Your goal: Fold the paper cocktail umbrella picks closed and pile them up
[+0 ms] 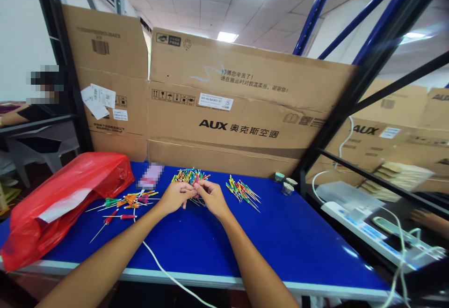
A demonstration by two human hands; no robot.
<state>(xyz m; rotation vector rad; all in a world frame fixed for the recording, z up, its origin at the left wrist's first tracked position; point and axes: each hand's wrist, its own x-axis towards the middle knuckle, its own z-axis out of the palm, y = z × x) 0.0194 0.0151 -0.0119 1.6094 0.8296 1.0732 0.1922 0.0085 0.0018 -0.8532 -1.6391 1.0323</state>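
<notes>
Both hands meet above the middle of the blue table, fingertips pinched together. My left hand (176, 196) and my right hand (212, 197) share a small pink cocktail umbrella, mostly hidden by the fingers. Just behind them lies a dense pile of folded cocktail umbrellas (187, 175) in mixed colours, partly covered by the hands. To the right is a smaller bunch of folded umbrellas (242, 190) on wooden sticks. Left of my left hand, several looser umbrellas (130, 200) in orange, green and pink are scattered, with red ones (111, 216) nearer me.
A red plastic bag (70, 191) covers the table's left side. Small tubs (287, 188) stand at the back right. Cardboard (224, 111) walls the rear. A white cable (157, 261) crosses the front edge; a power strip (361, 228) lies right. A person (38, 106) sits far left.
</notes>
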